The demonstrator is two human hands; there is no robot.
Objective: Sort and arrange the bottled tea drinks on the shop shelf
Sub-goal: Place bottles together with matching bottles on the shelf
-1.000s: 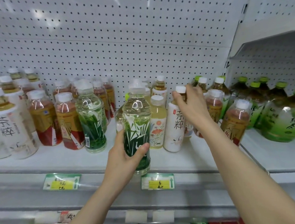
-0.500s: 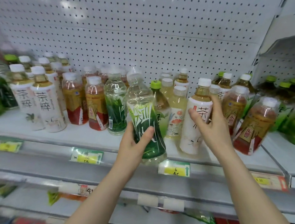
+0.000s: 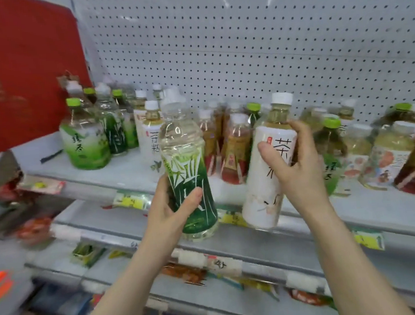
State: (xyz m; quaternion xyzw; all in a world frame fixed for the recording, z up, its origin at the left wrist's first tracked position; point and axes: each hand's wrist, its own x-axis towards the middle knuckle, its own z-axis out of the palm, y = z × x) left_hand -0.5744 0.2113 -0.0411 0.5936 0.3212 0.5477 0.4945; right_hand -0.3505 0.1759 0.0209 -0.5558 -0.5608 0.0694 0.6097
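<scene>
the green-labelled bottle (image 3: 184, 144) is up off the shelf (image 3: 128, 172), just in front of its front edge. the left hand (image 3: 167, 210) is wrapped round the bottle's lower half, thumb across the label. just to the right of that hand, the right hand (image 3: 297, 172) is curled round a white-labelled bottle (image 3: 264, 195), gripping it at the shoulder. this one leans, cap tipped to the right and base down at the shelf's lip; i can't tell whether it rests there. between and behind the two hands stand red-labelled bottles (image 3: 233, 152). beyond the left hand, further left, is a fat green tea bottle (image 3: 84, 147) among other green ones. past the right hand sits a blurred flower-labelled bottle (image 3: 387, 155). yellow price tags (image 3: 130, 200) run along the shelf edge below the hands, white pegboard (image 3: 242, 42) rises behind, and a red panel (image 3: 20, 60) stands far left.
</scene>
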